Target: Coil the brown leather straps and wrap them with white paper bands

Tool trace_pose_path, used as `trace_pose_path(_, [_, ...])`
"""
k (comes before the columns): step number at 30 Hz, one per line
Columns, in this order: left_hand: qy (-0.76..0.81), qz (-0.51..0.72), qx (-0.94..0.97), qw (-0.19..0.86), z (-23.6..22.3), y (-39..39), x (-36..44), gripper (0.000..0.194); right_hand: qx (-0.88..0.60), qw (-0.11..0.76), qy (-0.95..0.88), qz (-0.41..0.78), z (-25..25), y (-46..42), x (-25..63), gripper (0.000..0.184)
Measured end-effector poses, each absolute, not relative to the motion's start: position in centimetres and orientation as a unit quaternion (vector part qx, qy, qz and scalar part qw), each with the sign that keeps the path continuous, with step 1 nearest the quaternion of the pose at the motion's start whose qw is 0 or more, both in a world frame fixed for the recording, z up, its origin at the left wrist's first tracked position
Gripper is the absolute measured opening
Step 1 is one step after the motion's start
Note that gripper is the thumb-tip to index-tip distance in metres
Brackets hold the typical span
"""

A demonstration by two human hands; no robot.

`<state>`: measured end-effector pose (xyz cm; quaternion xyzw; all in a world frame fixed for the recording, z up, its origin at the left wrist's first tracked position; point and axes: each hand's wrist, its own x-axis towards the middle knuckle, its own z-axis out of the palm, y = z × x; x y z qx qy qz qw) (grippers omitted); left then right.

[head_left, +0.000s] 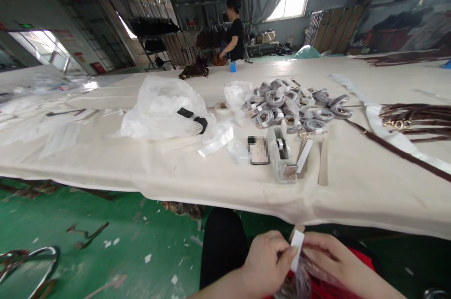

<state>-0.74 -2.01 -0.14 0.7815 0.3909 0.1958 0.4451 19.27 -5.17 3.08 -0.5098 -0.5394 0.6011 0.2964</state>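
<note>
Both my hands are low in the view, below the table's front edge, over my lap. My left hand (266, 261) pinches a small white strip (297, 245) that stands up between the hands. My right hand (333, 256) is closed around a clear-wrapped bundle (299, 282) just under the strip. On the table ahead stand a grey tape dispenser (282, 153) and a heap of coiled grey wrapped straps (292, 106).
A long table under a cream cloth (141, 162) carries a big clear plastic bag (165, 108), brown straps (416, 120) at the right and white strips (303, 155). A person in black (234, 31) stands at the far end. The green floor (105, 242) has scraps.
</note>
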Motion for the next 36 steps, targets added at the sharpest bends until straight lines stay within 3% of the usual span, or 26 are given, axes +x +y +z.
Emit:
trace_pose_path(7, [0.357, 0.190, 0.809, 0.427, 0.6, -2.0, -0.7, 0.037, -0.549, 0.304, -0.571, 0.529, 1.7, -4.8, 18.8, 0.040])
trace_pose_path(13, [0.363, 0.193, 0.810, 0.418, 0.5, -2.8, -1.4, 0.014, -0.589, 0.350, -0.639, 0.350, 1.8, -6.1, 17.8, 0.034])
trace_pose_path(16, [0.407, 0.192, 0.776, 0.442, 0.5, -2.9, -1.5, 0.025, -0.588, 0.365, -0.674, 0.258, 1.6, -6.7, 17.6, 0.026])
trace_pose_path(22, [0.327, 0.135, 0.771, 0.529, 1.1, -1.8, -1.0, 0.038, -0.546, 0.393, -0.736, 0.074, 0.9, -7.2, 17.6, 0.021])
trace_pose_path(25, [0.342, 0.111, 0.753, 0.551, 1.3, -1.5, -0.6, 0.042, -0.543, 0.390, -0.739, 0.086, 0.7, -7.3, 17.9, 0.017])
trace_pose_path(31, [0.351, 0.132, 0.761, 0.530, 2.7, -0.6, -0.5, 0.028, -0.544, 0.371, -0.693, 0.295, 2.1, -6.5, 18.8, 0.017])
trace_pose_path(36, [0.334, 0.109, 0.771, 0.531, 3.6, -0.4, -1.0, 0.030, -0.554, 0.298, -0.671, 0.392, 3.4, -5.7, 19.2, 0.022])
